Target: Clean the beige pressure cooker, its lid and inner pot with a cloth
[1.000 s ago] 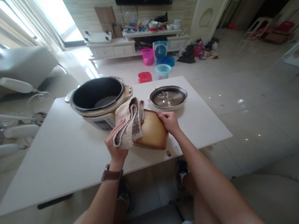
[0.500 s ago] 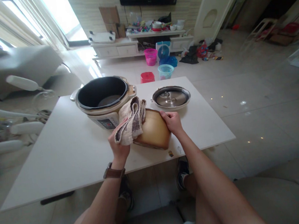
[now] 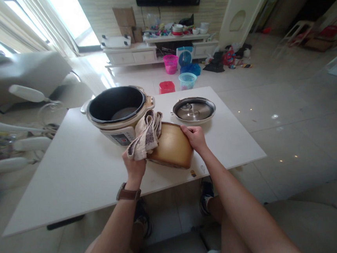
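Note:
A golden-brown pot lies tilted on the white table. My right hand grips its upper right rim. My left hand is closed on a folded beige and brown towel, which is pressed against the pot's left side. Just behind the towel stands an open cooker with a black inner bowl. A round metal lid lies flat on the table beyond my right hand.
Past the table, a red box, a blue basket and a pink basket sit on the tiled floor before a cluttered TV bench. A grey sofa is at left. My knees are under the table's near edge.
My left hand with the towel has slid slightly down and left along the pot's side. The view has shifted a little, and my right hand keeps its grip on the rim.

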Available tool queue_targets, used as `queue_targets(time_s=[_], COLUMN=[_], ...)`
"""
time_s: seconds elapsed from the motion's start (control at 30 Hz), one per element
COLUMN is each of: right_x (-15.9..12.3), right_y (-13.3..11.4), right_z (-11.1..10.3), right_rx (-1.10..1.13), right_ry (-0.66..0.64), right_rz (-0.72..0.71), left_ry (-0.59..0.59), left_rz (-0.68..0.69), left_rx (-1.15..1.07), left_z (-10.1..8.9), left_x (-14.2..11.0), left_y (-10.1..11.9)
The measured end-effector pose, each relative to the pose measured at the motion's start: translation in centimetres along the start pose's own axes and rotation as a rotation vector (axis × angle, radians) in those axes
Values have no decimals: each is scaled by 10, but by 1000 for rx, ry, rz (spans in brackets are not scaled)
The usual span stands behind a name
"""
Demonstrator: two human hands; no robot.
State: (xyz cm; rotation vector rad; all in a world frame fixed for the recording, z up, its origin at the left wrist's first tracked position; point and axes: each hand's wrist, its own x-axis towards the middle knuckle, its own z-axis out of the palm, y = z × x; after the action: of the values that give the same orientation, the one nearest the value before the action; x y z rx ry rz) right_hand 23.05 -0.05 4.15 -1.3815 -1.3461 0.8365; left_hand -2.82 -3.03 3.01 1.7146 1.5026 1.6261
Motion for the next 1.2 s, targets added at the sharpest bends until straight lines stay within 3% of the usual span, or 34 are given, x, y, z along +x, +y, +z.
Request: queue_targets(time_s=[0.73, 1.2], right_x=[-1, 0], right_y=[1, 2], right_z=[-1, -1], right_rx=[14, 13], right_ry=[16, 24], right_rz=[-26, -34], left_ry=[54, 26], left_rz=[39, -20], left_rx=[70, 14], left_z=[0, 0], left_x=[0, 1], left_y=[-3, -2])
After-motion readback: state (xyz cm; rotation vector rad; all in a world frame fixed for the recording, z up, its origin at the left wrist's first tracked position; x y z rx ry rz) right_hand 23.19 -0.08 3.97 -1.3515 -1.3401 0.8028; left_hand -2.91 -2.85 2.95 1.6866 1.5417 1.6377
